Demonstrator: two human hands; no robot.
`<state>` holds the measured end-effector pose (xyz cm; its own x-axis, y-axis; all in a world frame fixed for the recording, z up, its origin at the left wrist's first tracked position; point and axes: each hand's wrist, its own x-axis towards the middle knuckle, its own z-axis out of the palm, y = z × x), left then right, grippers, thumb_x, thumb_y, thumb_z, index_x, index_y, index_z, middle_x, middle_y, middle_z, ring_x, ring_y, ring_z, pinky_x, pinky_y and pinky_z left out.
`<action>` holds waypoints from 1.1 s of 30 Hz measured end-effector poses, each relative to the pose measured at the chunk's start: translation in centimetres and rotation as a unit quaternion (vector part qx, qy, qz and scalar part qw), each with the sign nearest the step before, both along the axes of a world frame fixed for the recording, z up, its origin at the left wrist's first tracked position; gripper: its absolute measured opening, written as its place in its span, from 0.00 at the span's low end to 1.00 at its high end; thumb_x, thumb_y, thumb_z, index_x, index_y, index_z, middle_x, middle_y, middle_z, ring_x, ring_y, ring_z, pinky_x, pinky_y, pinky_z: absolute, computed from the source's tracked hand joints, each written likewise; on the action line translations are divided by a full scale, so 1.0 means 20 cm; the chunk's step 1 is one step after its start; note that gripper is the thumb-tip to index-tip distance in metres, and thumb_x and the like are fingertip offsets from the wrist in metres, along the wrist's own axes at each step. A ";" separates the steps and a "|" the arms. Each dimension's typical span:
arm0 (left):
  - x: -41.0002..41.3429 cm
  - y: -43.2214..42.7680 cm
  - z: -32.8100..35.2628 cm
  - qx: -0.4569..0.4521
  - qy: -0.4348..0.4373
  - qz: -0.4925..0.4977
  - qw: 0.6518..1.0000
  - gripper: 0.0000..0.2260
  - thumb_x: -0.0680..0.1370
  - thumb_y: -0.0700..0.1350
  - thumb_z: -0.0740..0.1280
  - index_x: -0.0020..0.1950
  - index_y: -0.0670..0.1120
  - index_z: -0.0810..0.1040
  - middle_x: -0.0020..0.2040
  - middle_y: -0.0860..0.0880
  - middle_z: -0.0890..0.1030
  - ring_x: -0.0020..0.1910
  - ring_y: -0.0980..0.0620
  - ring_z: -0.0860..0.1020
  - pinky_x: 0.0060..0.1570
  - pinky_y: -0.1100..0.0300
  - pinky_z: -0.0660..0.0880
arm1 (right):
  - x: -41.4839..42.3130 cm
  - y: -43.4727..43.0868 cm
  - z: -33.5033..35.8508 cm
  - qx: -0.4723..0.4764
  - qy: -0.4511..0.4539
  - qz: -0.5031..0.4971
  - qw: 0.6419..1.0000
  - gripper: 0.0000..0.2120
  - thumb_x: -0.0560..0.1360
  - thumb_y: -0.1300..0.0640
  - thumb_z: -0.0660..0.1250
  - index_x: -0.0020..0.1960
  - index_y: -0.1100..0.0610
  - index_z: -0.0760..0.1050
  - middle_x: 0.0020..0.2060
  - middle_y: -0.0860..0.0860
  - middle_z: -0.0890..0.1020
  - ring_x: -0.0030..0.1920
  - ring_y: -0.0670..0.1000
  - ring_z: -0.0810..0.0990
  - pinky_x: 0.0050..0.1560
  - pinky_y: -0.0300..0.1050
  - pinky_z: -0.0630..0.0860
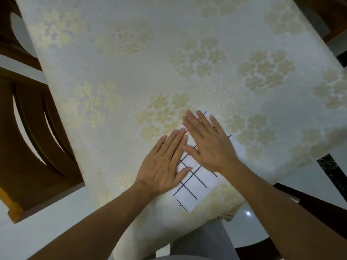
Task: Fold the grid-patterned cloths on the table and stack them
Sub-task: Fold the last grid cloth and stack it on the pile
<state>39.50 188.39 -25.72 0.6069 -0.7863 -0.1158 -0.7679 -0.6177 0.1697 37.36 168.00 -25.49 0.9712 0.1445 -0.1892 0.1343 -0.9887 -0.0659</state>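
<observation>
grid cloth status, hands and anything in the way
Left hand and right hand flat, pressing grid cloth. Cloth folded, at table near edge. Nothing blocking.

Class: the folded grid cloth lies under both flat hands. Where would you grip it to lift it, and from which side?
Probably the near end of the grid cloth, pinched from the front edge of the table. That end is bare and close to the edge, whereas the left hand and right hand lie flat over its far half.
</observation>
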 end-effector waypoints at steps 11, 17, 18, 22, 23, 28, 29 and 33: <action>0.06 0.03 0.08 -0.046 -0.007 -0.030 0.998 0.30 0.84 0.56 0.50 0.80 0.40 0.52 0.81 0.42 0.52 0.80 0.46 0.49 0.76 0.44 0.56 | -0.20 0.06 0.07 0.052 -0.045 -0.189 0.980 0.34 0.83 0.40 0.46 0.80 0.61 0.51 0.81 0.57 0.50 0.81 0.57 0.46 0.79 0.59 0.48; 0.16 -0.17 0.05 -0.014 0.013 -0.178 0.984 0.28 0.83 0.52 0.46 0.81 0.44 0.49 0.81 0.44 0.49 0.81 0.47 0.46 0.77 0.46 0.53 | -0.37 0.34 0.03 0.069 -0.059 -0.337 0.937 0.32 0.84 0.44 0.47 0.80 0.64 0.52 0.80 0.60 0.52 0.80 0.57 0.48 0.79 0.56 0.50; 0.17 -0.16 0.03 0.001 0.012 -0.187 0.982 0.28 0.82 0.52 0.46 0.81 0.45 0.48 0.82 0.44 0.47 0.81 0.47 0.45 0.77 0.46 0.52 | -0.40 0.34 0.02 0.063 -0.059 -0.346 0.934 0.33 0.84 0.43 0.47 0.80 0.64 0.51 0.80 0.60 0.52 0.80 0.57 0.48 0.79 0.56 0.51; 0.22 -0.12 0.03 0.010 -0.002 -0.215 0.976 0.29 0.83 0.54 0.48 0.81 0.45 0.45 0.82 0.44 0.45 0.80 0.47 0.43 0.77 0.46 0.53 | -0.51 0.35 -0.04 0.034 -0.062 -0.323 0.944 0.37 0.83 0.38 0.51 0.80 0.64 0.50 0.80 0.60 0.52 0.80 0.57 0.49 0.78 0.57 0.55; 0.22 -0.10 0.03 0.009 -0.007 -0.215 0.976 0.29 0.84 0.55 0.48 0.81 0.44 0.44 0.82 0.44 0.44 0.80 0.47 0.43 0.77 0.46 0.53 | -0.53 0.35 -0.03 0.031 -0.065 -0.335 0.940 0.38 0.82 0.37 0.51 0.80 0.63 0.50 0.80 0.60 0.52 0.80 0.57 0.49 0.78 0.58 0.56; 0.22 0.00 0.04 -0.013 -0.022 -0.263 0.964 0.29 0.84 0.55 0.49 0.81 0.42 0.47 0.82 0.43 0.47 0.81 0.47 0.46 0.77 0.45 0.54 | -0.53 0.54 0.00 0.042 -0.094 -0.388 0.916 0.38 0.83 0.36 0.47 0.80 0.63 0.49 0.80 0.60 0.50 0.81 0.57 0.48 0.79 0.57 0.51; 0.22 0.01 0.04 -0.006 -0.021 -0.273 0.962 0.30 0.84 0.56 0.49 0.81 0.42 0.47 0.82 0.43 0.46 0.81 0.47 0.46 0.77 0.45 0.54 | -0.52 0.58 -0.01 0.045 -0.093 -0.389 0.916 0.37 0.83 0.37 0.47 0.80 0.63 0.49 0.80 0.59 0.50 0.81 0.56 0.48 0.79 0.57 0.52; 0.25 0.03 0.02 0.022 -0.008 -0.275 0.961 0.31 0.84 0.59 0.48 0.81 0.43 0.45 0.82 0.44 0.44 0.81 0.48 0.44 0.77 0.46 0.54 | -0.57 0.63 -0.05 0.030 -0.066 -0.405 0.912 0.39 0.82 0.35 0.49 0.80 0.62 0.48 0.81 0.57 0.49 0.81 0.55 0.46 0.79 0.58 0.53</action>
<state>44.41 189.08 -25.41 0.1024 -0.9833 -0.1505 -0.9827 -0.1234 0.1378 25.95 180.70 -26.54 0.7778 -0.6236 -0.0787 -0.6273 -0.7626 -0.1581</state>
